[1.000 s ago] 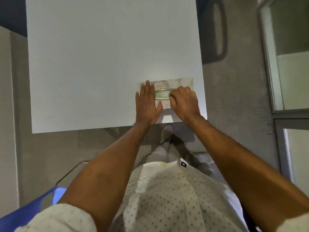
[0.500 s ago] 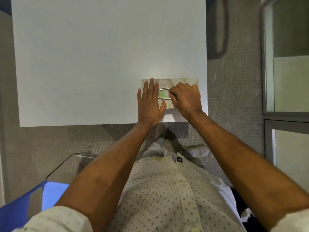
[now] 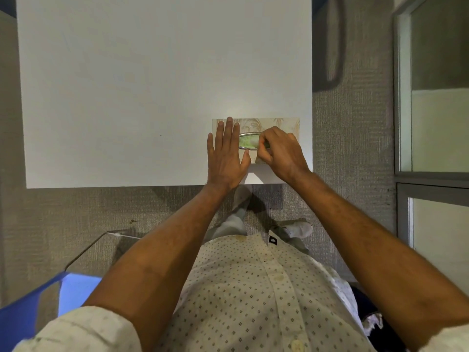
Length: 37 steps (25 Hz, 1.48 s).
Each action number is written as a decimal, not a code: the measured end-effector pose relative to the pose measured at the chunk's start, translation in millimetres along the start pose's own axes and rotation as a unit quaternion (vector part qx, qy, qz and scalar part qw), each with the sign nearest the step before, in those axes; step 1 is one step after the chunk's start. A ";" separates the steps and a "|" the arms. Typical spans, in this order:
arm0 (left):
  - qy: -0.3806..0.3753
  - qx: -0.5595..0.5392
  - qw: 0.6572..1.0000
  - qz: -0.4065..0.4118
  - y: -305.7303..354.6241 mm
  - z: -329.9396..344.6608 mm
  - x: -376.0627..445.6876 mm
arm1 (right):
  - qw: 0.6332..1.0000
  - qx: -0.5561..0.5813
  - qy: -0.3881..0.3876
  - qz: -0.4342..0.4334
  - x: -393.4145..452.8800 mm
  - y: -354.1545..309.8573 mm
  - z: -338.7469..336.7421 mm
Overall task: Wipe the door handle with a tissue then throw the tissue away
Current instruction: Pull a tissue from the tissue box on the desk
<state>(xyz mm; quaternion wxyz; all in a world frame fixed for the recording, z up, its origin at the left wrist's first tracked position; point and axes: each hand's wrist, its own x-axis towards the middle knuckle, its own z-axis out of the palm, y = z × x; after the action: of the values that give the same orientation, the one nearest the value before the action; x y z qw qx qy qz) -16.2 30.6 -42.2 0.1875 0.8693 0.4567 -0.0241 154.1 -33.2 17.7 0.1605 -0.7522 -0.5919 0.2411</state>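
Observation:
A beige patterned tissue box (image 3: 278,124) lies on the white table (image 3: 152,85), near its front right corner. My left hand (image 3: 224,158) rests flat on the left part of the box, fingers straight and together. My right hand (image 3: 281,153) is on the right part, with its fingertips pinched at the right end of the oval opening. A greenish-white tissue (image 3: 248,141) shows inside that opening. Whether the fingers have hold of the tissue is hard to tell, as they cover that spot. No door handle is visible.
Grey carpet surrounds the table. A framed glass partition (image 3: 436,123) stands along the right. A blue object (image 3: 22,313) and a clear plastic edge (image 3: 96,245) are at the lower left. My feet (image 3: 297,228) are under the table's front edge.
Both hands stay on the tissue box. My right fingertips have drawn closer together at the opening. The view has shifted slightly, so the table sits more squarely in frame.

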 end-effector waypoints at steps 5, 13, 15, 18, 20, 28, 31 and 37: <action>-0.008 0.006 1.000 -0.004 1.5 -0.9 1.2 | 0.989 0.145 0.029 0.016 -6.0 -6.9 -10.6; -0.018 0.026 0.999 -0.012 4.3 -3.0 1.6 | 0.960 0.259 0.102 0.035 -17.7 -7.5 -34.8; -0.018 0.023 1.000 -0.012 5.7 -3.4 1.1 | 0.954 0.272 0.120 0.034 -25.4 -10.4 -42.2; -0.031 0.021 0.999 -0.017 8.9 -5.9 1.0 | 0.941 0.290 0.172 0.016 -32.5 -20.4 -63.7; -0.039 0.004 0.998 -0.044 15.7 -10.7 2.8 | 0.928 0.304 0.216 -0.005 -33.2 -27.1 -86.5; 0.037 -0.558 0.825 -0.084 182.4 -98.4 8.3 | 0.882 0.347 0.313 0.067 -68.4 9.2 -172.4; -0.019 -0.506 0.858 0.082 267.7 -116.7 4.6 | 0.846 0.350 0.386 0.115 -108.2 56.4 -212.2; -0.126 -0.554 0.796 0.208 452.9 -91.8 -11.0 | 0.748 0.371 0.515 0.194 -232.6 175.2 -295.2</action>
<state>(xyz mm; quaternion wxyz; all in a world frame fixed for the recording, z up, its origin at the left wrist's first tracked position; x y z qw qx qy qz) 329.2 -178.2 183.1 0.6932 0.6803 0.1731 0.1634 417.1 -288.8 211.3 0.6571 -0.7421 -0.1247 0.0435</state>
